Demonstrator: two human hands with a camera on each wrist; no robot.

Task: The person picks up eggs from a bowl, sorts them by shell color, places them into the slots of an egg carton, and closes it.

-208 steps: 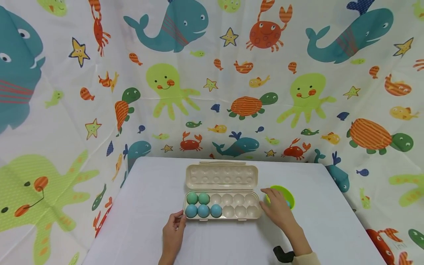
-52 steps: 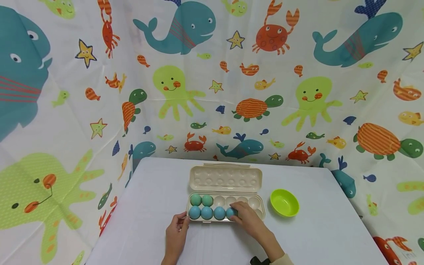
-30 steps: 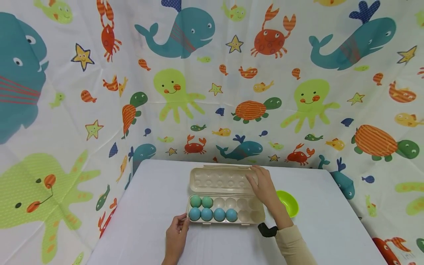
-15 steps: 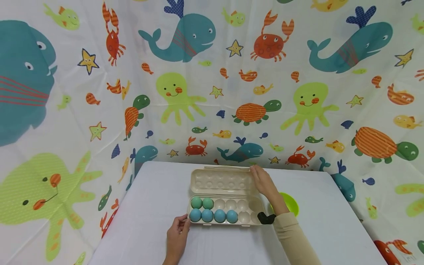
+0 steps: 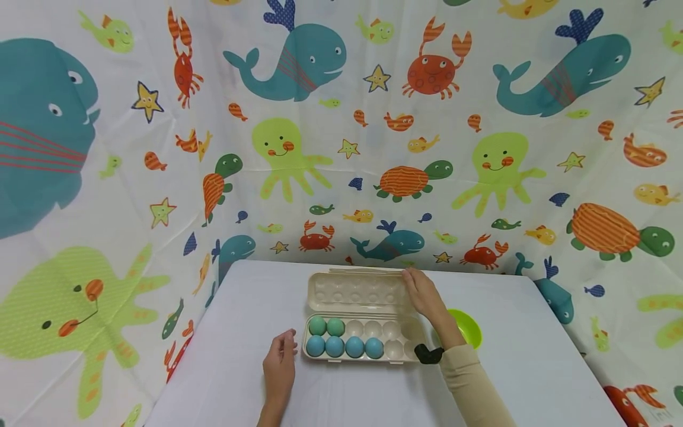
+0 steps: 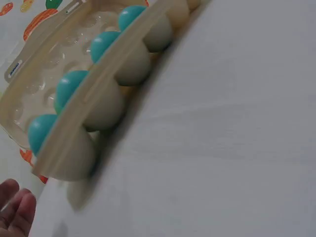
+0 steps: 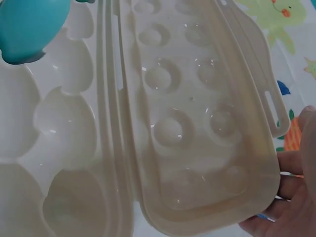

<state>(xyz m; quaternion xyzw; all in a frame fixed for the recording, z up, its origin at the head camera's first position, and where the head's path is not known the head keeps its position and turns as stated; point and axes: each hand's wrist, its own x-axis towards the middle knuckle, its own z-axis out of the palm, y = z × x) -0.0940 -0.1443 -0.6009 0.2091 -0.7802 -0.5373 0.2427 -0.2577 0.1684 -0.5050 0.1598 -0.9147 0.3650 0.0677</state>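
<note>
A beige plastic egg carton (image 5: 354,359) lies on the table with its lid (image 5: 360,303) folded back. Its left side holds two green eggs (image 5: 326,326) in the back row and several blue eggs (image 5: 354,347) in front. Just left of the carton, my left hand (image 5: 279,367) is apart from it, fingers (image 6: 19,212) loosely bent and holding nothing. My right hand (image 5: 425,296) grips the lid's far right corner; in the right wrist view its fingers (image 7: 291,186) go behind the lid's edge, hiding the tips.
A lime green bowl (image 5: 469,329) stands right of the carton, partly behind the right forearm. A black wrist-camera piece (image 5: 428,354) overlaps the carton's right end. The white table (image 5: 224,367) meets a patterned sea-animal curtain (image 5: 352,196) at its back.
Earlier my right hand set another blue egg in the front row, then moved to the lid's corner. My left hand has just let go of the carton's left end and drawn left.
</note>
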